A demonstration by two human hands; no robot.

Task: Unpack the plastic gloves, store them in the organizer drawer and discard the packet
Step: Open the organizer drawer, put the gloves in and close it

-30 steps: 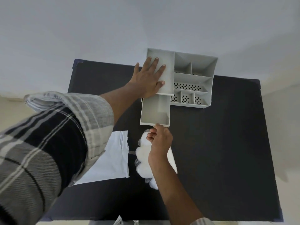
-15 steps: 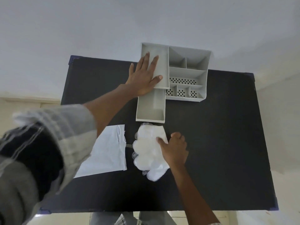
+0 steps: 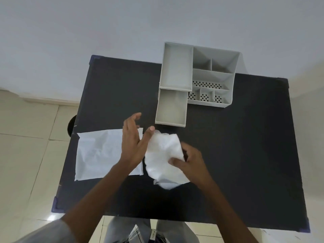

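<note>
Two hands work over a dark desk (image 3: 245, 155), the broadest thing in view. Beyond the grip, toward the far edge, stands the grey organizer (image 3: 213, 74), and its drawer (image 3: 171, 109) is pulled out toward the person, open and empty, its long axis running straight from the organizer back toward the hands. Left of the grip lies the flat white packet (image 3: 98, 155), partly under the left forearm. Between the hands sits the bundle of plastic gloves (image 3: 164, 156), a soft white wad on the desk, just short of the drawer's near lip.

The right hand (image 3: 191, 162) has its grip closed on the gloves, thumb pressed into the wad's right side, fingers behind it. The left hand (image 3: 134, 142) is released, fingers spread, palm turned toward the wad's left side and touching or nearly touching it; it holds nothing.

The drawer's mouth lies directly ahead of the right hand's grip and slightly right of the left. The right hand, already holding, looks better placed to carry the gloves forward. The wad seems nearly as broad as the drawer, so it likely needs squeezing first.
</note>
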